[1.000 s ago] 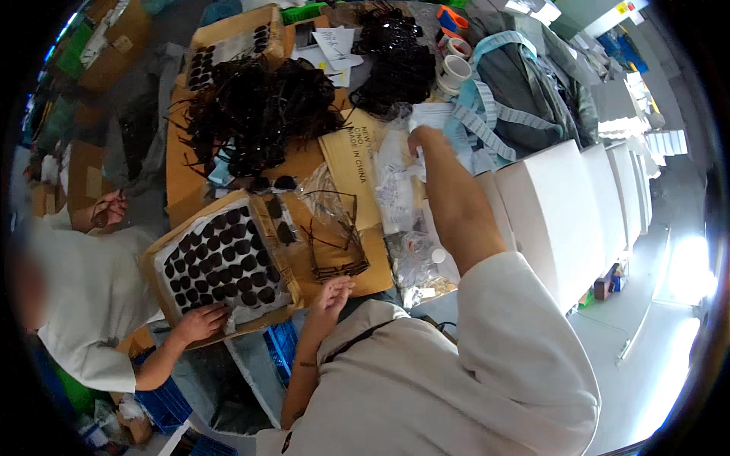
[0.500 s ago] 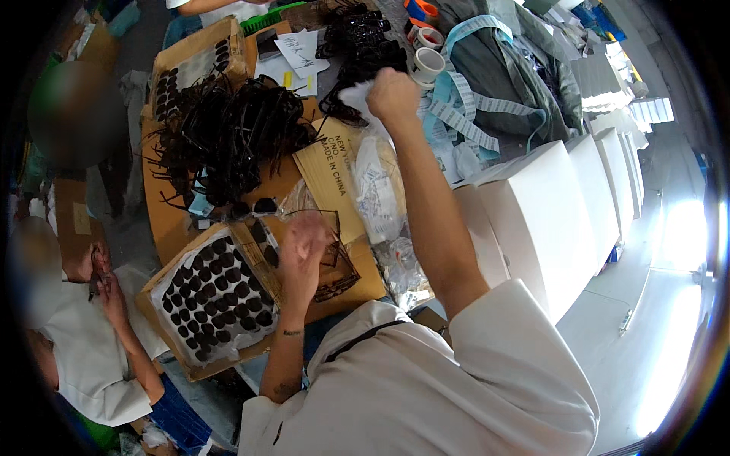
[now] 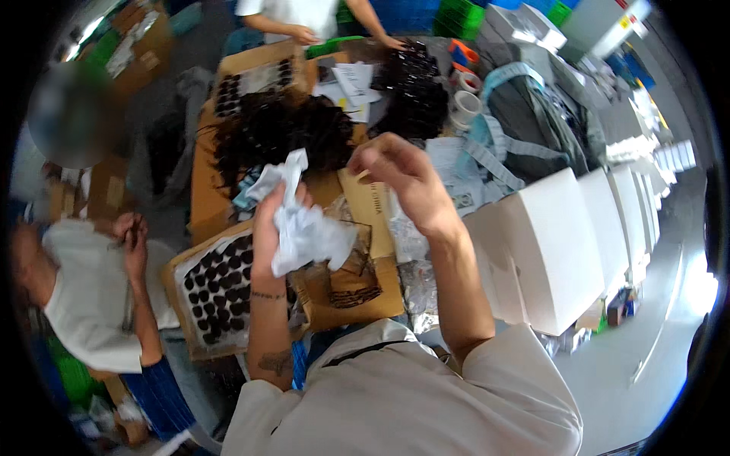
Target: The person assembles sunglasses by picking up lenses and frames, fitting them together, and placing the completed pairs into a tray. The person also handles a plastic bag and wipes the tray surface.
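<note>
My left hand (image 3: 268,228) is closed on a crumpled white cloth (image 3: 308,232), which spreads out to the right of the palm, partly blurred. To its right my right hand (image 3: 403,178) is raised with loosely curled fingers and a gap by the thumb; I make out nothing in it. Below the cloth, wire-like dark frames (image 3: 356,285) lie in an open cardboard box. Beside my left forearm stands a shallow box (image 3: 169,277) with rows of dark round lenses. A tangled heap of dark eyeglass frames (image 3: 285,133) lies beyond my left hand.
White cartons (image 3: 540,251) line the right side. Tape rolls (image 3: 464,106) and a grey bag (image 3: 547,114) lie at the back right. Another dark heap (image 3: 414,91) has a co-worker's hand (image 3: 391,43) at it. A second co-worker (image 3: 99,292) sits on the left.
The white cloth has gone from the far side by my right hand to my left hand. My right hand has drawn back toward me and loosened. My left hand has lifted away from the wire-like frames.
</note>
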Motion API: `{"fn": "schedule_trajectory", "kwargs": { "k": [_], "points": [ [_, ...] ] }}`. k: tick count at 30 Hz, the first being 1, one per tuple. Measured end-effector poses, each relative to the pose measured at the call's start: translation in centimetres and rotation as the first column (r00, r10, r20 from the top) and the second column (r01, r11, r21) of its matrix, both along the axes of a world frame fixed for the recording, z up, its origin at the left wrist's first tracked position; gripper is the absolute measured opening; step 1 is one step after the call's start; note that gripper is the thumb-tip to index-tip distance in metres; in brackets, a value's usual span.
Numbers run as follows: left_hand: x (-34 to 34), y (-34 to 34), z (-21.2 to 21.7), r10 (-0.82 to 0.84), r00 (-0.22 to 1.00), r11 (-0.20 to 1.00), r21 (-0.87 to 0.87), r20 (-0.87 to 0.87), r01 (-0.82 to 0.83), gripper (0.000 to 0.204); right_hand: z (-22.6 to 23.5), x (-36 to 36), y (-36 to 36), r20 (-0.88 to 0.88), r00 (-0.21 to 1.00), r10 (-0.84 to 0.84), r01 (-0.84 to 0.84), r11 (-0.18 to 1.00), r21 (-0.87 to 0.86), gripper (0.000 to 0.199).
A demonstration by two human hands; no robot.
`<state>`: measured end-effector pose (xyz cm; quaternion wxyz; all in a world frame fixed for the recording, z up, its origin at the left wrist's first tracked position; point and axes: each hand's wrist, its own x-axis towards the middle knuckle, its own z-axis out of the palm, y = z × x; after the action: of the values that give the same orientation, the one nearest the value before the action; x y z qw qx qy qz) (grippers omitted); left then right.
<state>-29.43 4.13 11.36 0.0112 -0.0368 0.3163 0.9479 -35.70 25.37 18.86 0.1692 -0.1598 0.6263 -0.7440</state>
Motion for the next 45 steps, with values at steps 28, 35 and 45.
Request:
{"fn": "schedule_trajectory", "kwargs": {
  "k": [28, 35, 45],
  "points": [
    [19.2, -9.1, 1.9, -0.029, 0.992, 0.767, -0.640, -0.119, -0.054, 0.053, 0.0, 12.7, -8.8, -0.345, 0.921, 0.180, -0.180, 0.983, 0.032, 0.010],
    [18.6, -11.1, 1.4, 0.358, 0.897, 0.653, -0.617, -0.259, -0.439, 0.026, -0.1, 11.4, -7.4, -0.514, 0.855, -0.068, 0.111, 0.993, 0.052, 0.007],
    [17.8, -6.1, -0.1, 0.128, 0.977, 0.697, -0.685, -0.173, -0.213, 0.087, -3.2, 11.2, -8.1, -0.277, 0.838, -0.471, 0.433, 0.882, -0.189, 0.005]
  ]
}}
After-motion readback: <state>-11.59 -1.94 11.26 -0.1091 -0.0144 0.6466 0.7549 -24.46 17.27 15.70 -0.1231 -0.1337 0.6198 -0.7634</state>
